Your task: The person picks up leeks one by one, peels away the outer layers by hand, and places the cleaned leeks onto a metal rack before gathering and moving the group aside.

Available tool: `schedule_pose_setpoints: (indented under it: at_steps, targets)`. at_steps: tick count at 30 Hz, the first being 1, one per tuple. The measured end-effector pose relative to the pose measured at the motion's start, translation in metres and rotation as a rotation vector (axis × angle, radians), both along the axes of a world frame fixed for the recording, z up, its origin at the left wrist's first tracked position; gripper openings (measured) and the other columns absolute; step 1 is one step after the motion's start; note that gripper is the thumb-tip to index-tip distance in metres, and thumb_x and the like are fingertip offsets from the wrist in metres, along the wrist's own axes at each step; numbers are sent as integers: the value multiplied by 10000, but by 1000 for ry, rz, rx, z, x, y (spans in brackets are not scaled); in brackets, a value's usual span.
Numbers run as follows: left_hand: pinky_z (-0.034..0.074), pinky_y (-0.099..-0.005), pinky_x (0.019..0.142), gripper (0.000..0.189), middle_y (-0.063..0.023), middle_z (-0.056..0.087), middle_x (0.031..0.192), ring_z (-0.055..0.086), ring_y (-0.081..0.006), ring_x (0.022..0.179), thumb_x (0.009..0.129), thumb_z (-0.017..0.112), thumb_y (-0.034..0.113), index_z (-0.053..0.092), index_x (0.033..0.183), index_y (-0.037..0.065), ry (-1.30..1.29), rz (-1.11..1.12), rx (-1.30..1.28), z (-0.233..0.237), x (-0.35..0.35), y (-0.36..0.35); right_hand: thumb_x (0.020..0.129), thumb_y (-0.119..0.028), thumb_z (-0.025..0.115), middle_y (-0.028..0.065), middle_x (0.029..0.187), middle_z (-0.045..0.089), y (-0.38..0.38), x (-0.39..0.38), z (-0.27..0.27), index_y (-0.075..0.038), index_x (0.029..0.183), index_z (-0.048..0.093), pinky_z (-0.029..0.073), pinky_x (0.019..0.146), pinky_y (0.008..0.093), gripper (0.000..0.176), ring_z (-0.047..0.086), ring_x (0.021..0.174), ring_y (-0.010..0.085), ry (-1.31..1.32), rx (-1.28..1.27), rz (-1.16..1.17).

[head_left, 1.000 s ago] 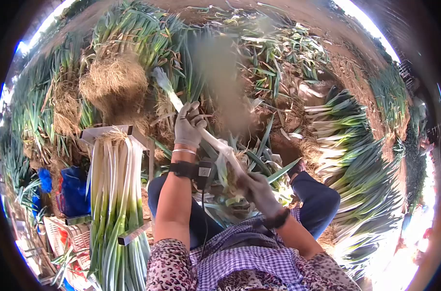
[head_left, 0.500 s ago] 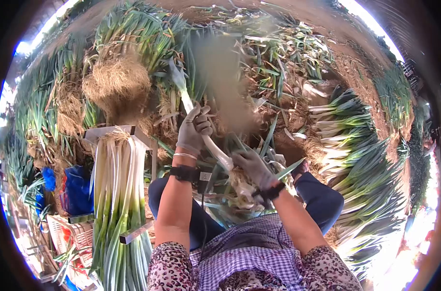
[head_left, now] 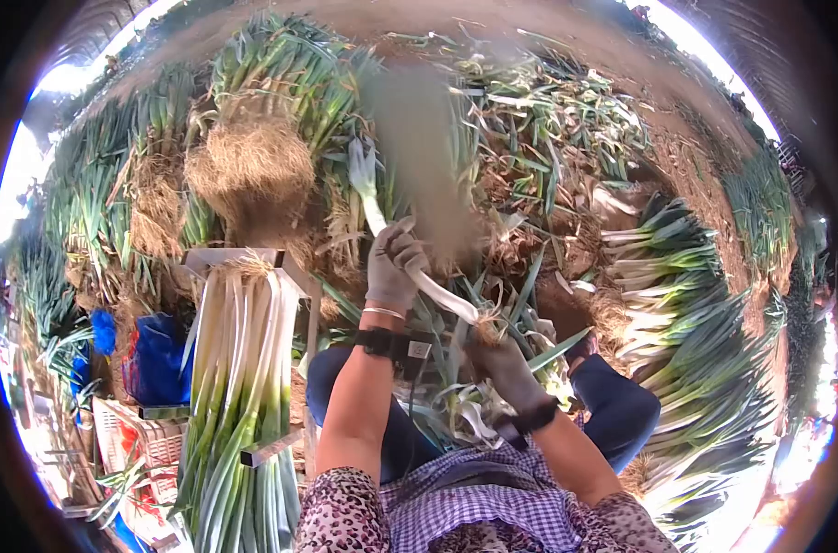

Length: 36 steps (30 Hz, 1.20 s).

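Observation:
My left hand, in a grey glove, is closed around the white shaft of a leek. The leek slants across in front of me, its green top toward the far left and its root end toward my lap. My right hand, gloved too, is just below the root end. Its fingers are smeared by motion, so I cannot make out whether they grip anything. Pale stripped leek leaves lie beneath it, between my legs.
On my left, a bundle of leeks rests on a metal-and-wood stand. Unpeeled leeks with roots are heaped beyond. A row of peeled leeks lies to the right. Leaf scraps cover the ground ahead.
My right hand has moved down, away from the leek's shaft. Pale outer leaves that hung by the root end have come off, baring it. My left hand keeps its hold; the view has shifted slightly.

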<state>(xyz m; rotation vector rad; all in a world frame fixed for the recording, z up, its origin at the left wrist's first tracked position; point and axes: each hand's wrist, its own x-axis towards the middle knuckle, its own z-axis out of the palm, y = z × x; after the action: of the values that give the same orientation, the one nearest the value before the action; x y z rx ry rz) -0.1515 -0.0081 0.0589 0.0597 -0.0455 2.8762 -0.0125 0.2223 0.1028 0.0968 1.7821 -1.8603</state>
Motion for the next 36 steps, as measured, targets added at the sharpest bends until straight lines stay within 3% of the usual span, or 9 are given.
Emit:
schedule_pose_setpoints:
  at_steps: [6, 9, 11, 12, 17, 22, 26, 30, 36]
  targets:
    - [459, -300, 596, 280, 26, 425, 634, 503, -123, 600, 859, 546, 101, 565, 1115, -13, 55, 53, -62, 26, 19, 22, 877, -182, 672, 49, 1039, 619, 60, 45, -51, -78, 1282, 552, 487, 719, 268, 435, 597, 860, 105, 112, 212, 23]
    - [519, -306, 776, 324, -68, 679, 922, 647, -166, 849, 903, 561, 213, 646, 1105, -26, 618, 352, -1529, 8, 51, 59, 907, -173, 642, 75, 1125, 600, 19, -2, -28, -70, 1313, 509, 483, 820, 324, 439, 583, 970, 157, 193, -351, -389]
    - [522, -298, 735, 342, -74, 699, 933, 664, -151, 844, 919, 577, 282, 681, 1035, -22, 29, -571, -1006, 7, 63, 66, 912, -200, 650, 76, 1038, 619, 25, -23, -7, -32, 1192, 563, 462, 760, 310, 338, 574, 895, 158, 208, -544, -592]
    - [522, -307, 730, 316, -89, 699, 897, 668, -155, 849, 909, 585, 266, 686, 1051, 3, 307, -565, -1629, 36, 74, 59, 898, -243, 676, 72, 954, 635, 37, -32, -3, -16, 1091, 613, 449, 667, 276, 305, 569, 806, 136, 389, -287, -606]
    - [487, -343, 897, 633, -162, 629, 1174, 620, -305, 1067, 730, 707, 153, 518, 1326, 56, 612, 396, -2251, 57, 66, 29, 853, -371, 692, 68, 803, 590, 93, -24, 115, -73, 837, 576, 369, 526, 218, 321, 482, 610, 96, 606, -314, -357]
    - [423, -379, 987, 728, -174, 568, 1285, 549, -343, 1173, 691, 774, 149, 476, 1348, 46, 1049, 646, -2185, 95, 55, 86, 924, -409, 606, 18, 795, 528, 128, -19, 191, -102, 873, 546, 367, 510, 209, 317, 442, 589, 68, 688, -497, -407]
    - [475, -291, 839, 535, -115, 673, 1040, 633, -195, 889, 778, 757, 139, 550, 1254, 9, 994, 126, -1893, 125, 37, 109, 1005, -318, 508, 57, 929, 631, 158, -22, 225, -61, 1118, 587, 427, 519, 238, 292, 551, 692, 102, 698, -658, -570]
    - [463, -275, 808, 502, -42, 627, 944, 537, -99, 853, 773, 741, 102, 540, 1211, -36, 1025, 51, -1636, 206, 59, 140, 940, -312, 585, 24, 747, 629, 100, -21, 182, -12, 957, 670, 441, 570, 252, 313, 570, 675, 91, 1108, 617, -293]
    - [463, -256, 737, 405, -7, 603, 897, 543, -92, 801, 776, 701, 53, 568, 1151, -21, 850, -72, -1621, 214, 58, 116, 923, -235, 628, 22, 648, 564, 122, -12, 156, -12, 883, 696, 390, 514, 258, 236, 458, 559, 72, 588, 343, -374]
